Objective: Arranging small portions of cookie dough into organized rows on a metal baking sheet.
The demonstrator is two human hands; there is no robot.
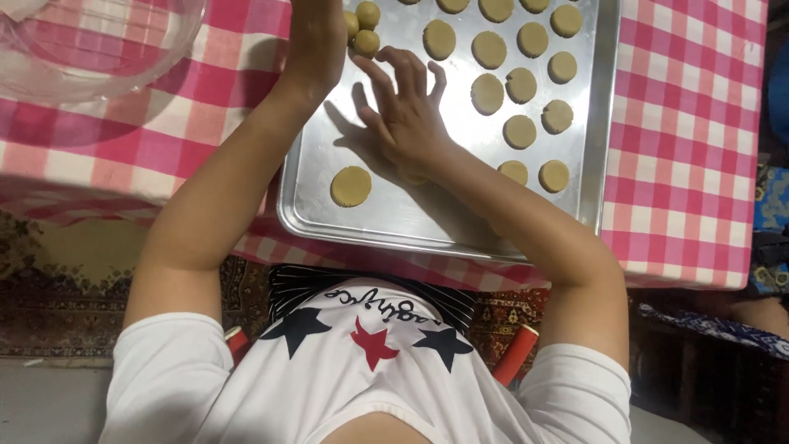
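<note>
White shirt (362, 378) below; right hand (407, 115) presses dough, grip spread wide, left hand (316, 41) blocking dough balls (366, 29).

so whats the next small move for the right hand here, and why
Probably lift the right hand off the dough piece it presses flat on the baking tray, then take a dough ball by the left hand: the other discs are already flat.

A clear glass bowl (90, 45) sits on the pink-and-white checked tablecloth (690, 123); a dark patterned carpet (49, 312) lies below.
</note>
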